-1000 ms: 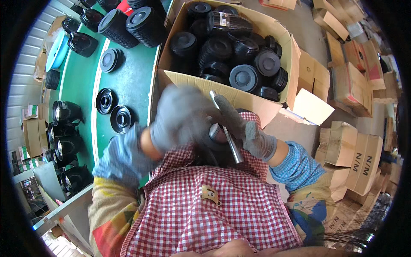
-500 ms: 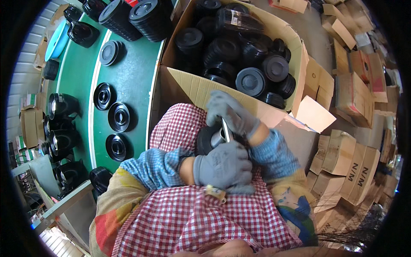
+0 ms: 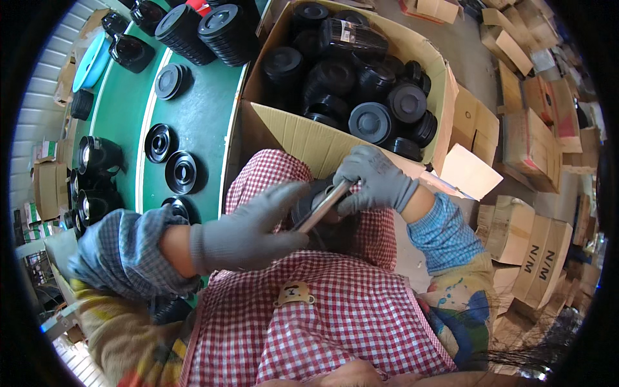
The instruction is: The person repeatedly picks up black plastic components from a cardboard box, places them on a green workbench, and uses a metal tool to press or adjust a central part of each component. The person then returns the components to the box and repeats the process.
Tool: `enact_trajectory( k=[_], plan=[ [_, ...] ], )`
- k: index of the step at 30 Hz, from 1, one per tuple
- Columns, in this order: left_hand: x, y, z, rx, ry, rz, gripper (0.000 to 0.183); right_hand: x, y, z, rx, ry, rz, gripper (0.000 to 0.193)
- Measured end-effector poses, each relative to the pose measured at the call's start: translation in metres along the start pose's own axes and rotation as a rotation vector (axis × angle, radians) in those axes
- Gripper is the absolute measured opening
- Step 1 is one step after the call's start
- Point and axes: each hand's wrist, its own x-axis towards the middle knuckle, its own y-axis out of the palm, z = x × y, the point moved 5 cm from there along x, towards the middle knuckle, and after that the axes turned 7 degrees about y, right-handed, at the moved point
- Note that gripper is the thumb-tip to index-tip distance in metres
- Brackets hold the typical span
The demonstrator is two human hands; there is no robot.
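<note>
Over my lap, my right hand (image 3: 377, 180), in a grey work glove, is closed on the upper end of a narrow silvery bar-like piece (image 3: 322, 208). Its exact kind does not show. Behind that piece lies a dark round part (image 3: 303, 209) on the checked apron, mostly covered by my hands. My left hand (image 3: 255, 229), gloved too and a little blurred, has its fingers stretched out and thumb apart. It is near the lower end of the silvery piece; whether they touch I cannot tell.
A cardboard box (image 3: 309, 138) full of black round lids (image 3: 371, 122) stands ahead. On the left, a green work table (image 3: 213, 97) bears black ring-shaped parts (image 3: 182, 172), stacked lids (image 3: 225, 35) and black kettle-like bodies (image 3: 100, 155). Cardboard boxes (image 3: 525, 245) are piled at the right.
My left hand has moved left and opened off the part in my lap. My right hand has shifted slightly right and down, and the silvery piece now slants down to the left.
</note>
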Motion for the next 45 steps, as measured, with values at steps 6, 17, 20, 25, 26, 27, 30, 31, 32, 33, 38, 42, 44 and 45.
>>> enact_trajectory(
  k=[6, 17, 20, 25, 26, 27, 30, 31, 32, 33, 38, 42, 44, 45],
  plan=[
    [0.058, 0.028, 0.018, 0.150, -0.396, -0.041, 0.038, -0.002, 0.008, 0.005, -0.061, 0.209, 0.046, 0.069],
    [0.075, 0.011, 0.034, 0.444, 0.065, 0.267, 0.055, -0.026, -0.016, 0.015, 0.032, 0.293, 0.453, 0.061],
    [0.076, 0.002, 0.026, 0.417, 0.004, 0.224, 0.050, -0.012, -0.009, 0.005, 0.072, 0.229, 0.492, 0.068],
    [0.090, -0.018, 0.067, 0.427, 0.288, 0.053, 0.029, -0.018, 0.000, 0.002, 0.284, 0.407, 0.390, 0.070],
    [0.100, -0.026, 0.077, 0.482, 0.352, 0.027, 0.028, -0.024, -0.001, 0.012, 0.387, 0.447, 0.328, 0.070],
    [0.108, -0.032, 0.086, 0.537, 0.416, 0.002, 0.027, -0.032, 0.001, 0.022, 0.490, 0.487, 0.263, 0.069],
    [0.151, -0.032, 0.100, 0.580, 0.316, 0.055, 0.030, -0.047, 0.022, 0.043, 0.737, 0.733, 0.145, 0.065],
    [0.161, -0.032, 0.100, 0.599, 0.261, 0.099, 0.033, -0.050, 0.020, 0.052, 0.794, 0.817, 0.078, 0.065],
    [0.162, -0.032, 0.100, 0.533, 0.249, 0.042, 0.032, -0.050, 0.027, 0.052, 0.686, 0.730, -0.002, 0.069],
    [0.161, -0.029, 0.102, 0.465, 0.234, -0.016, 0.031, -0.056, 0.026, 0.054, 0.688, 0.773, 0.025, 0.068],
    [0.067, -0.056, 0.078, 0.362, 0.530, -0.729, 0.022, -0.058, 0.010, 0.050, 0.883, 0.638, -0.194, 0.059],
    [-0.028, 0.005, 0.098, 1.007, 0.790, -0.198, 0.038, -0.084, -0.015, 0.009, 0.892, 0.726, -0.574, 0.051],
    [-0.046, 0.065, 0.116, 1.081, 0.823, -0.013, 0.036, -0.086, -0.010, -0.020, 0.893, 0.808, -0.672, 0.051],
    [-0.046, 0.086, 0.143, 1.098, 0.798, 0.015, 0.033, -0.075, -0.003, -0.020, 0.918, 0.757, -0.662, 0.053]
  ],
)
